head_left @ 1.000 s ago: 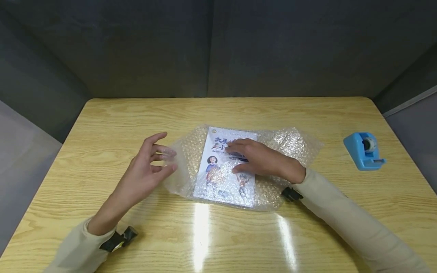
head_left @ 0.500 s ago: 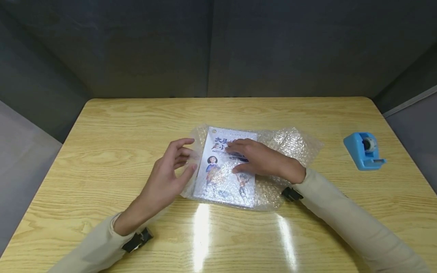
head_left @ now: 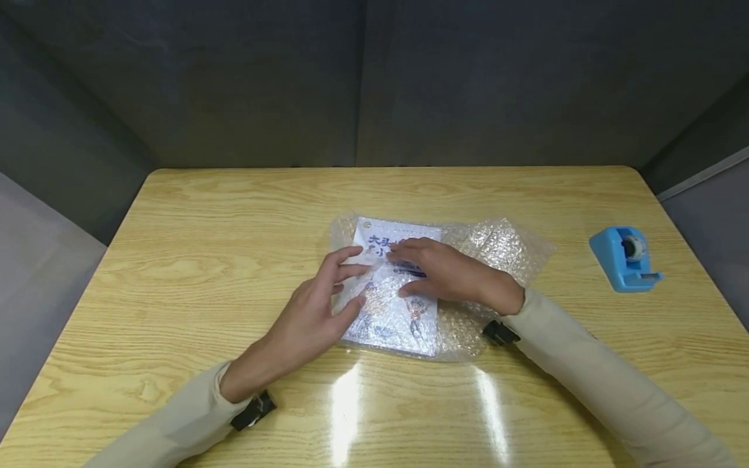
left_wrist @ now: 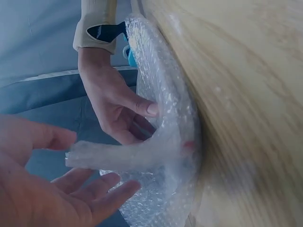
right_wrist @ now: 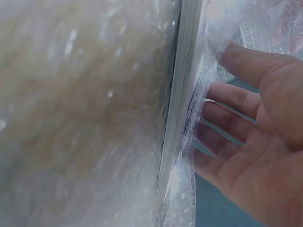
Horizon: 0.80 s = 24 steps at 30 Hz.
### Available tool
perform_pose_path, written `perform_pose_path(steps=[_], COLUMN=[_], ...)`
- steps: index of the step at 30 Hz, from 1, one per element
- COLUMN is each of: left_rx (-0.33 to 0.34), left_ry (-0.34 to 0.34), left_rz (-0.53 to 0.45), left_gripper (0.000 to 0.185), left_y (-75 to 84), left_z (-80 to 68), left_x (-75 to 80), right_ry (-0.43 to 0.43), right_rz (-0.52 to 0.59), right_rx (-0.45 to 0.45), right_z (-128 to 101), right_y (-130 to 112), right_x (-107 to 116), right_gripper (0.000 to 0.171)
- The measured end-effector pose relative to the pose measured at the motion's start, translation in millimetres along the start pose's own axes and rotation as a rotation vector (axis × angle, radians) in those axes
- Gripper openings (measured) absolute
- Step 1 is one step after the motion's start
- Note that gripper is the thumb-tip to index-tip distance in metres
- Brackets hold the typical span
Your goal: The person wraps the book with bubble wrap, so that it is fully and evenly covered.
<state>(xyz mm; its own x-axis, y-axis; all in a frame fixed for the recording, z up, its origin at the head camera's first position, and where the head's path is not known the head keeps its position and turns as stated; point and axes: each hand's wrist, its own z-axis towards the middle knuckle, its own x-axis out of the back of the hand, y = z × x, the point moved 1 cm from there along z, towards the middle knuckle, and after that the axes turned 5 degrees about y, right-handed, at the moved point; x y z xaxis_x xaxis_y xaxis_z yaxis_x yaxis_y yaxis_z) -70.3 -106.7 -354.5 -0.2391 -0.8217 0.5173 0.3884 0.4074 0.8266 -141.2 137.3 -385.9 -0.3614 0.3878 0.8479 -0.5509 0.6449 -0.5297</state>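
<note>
A book [head_left: 377, 227] with blue lettering and cartoon figures lies on a sheet of bubble wrap [head_left: 500, 250], with some of the wrap over its cover. My right hand [head_left: 450, 273] rests on the cover with spread fingers. From the left, my left hand [head_left: 316, 309] carries the sheet's left flap over the book's left part. In the left wrist view that flap [left_wrist: 118, 156] stands between the thumb and the loosely bent fingers, which stay apart. The right wrist view shows the page edges [right_wrist: 177, 94] beside my right fingertips.
A blue tape dispenser [head_left: 626, 260] with a roll in it stands on the right side of the wooden table [head_left: 234, 214]. Dark panels [head_left: 351, 84] rise behind the table's far edge. Bubble wrap extends to the right of the book, under my right forearm.
My left hand has moved right, from beside the sheet to over the book's left part, bringing the bubble wrap flap along. The right hand has stayed in place on the book.
</note>
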Motion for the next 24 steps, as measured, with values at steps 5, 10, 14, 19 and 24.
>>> perform_pose_path(steps=[5,10,14,19,24], left_rx=[-0.02,-0.045,-0.076,-0.122,-0.155], left_ry=[-0.077,-0.132,-0.14,-0.128,-0.117], left_rz=[0.012,0.037,0.061,0.08,0.085], left_gripper=[0.068,0.067,0.063,0.057,0.056], left_y=[-2.3,-4.6,-7.2,-8.9,-9.8], left_z=[0.4,0.8,1.4,2.2,2.4], left_x=[-6.3,-14.2,-20.7,-28.4,-32.3], right_ry=[0.002,0.013,0.032,0.049,0.056], right_rz=[-0.003,-0.004,-0.012,-0.031,-0.036], right_rx=[-0.002,0.01,0.032,0.051,0.064], right_z=[0.5,0.6,0.5,0.1,0.5], right_y=[0.3,0.9,2.0,3.7,4.6], right_x=[-0.2,-0.4,-0.6,-1.4,-1.6], right_gripper=[0.065,0.065,0.064,0.067,0.063])
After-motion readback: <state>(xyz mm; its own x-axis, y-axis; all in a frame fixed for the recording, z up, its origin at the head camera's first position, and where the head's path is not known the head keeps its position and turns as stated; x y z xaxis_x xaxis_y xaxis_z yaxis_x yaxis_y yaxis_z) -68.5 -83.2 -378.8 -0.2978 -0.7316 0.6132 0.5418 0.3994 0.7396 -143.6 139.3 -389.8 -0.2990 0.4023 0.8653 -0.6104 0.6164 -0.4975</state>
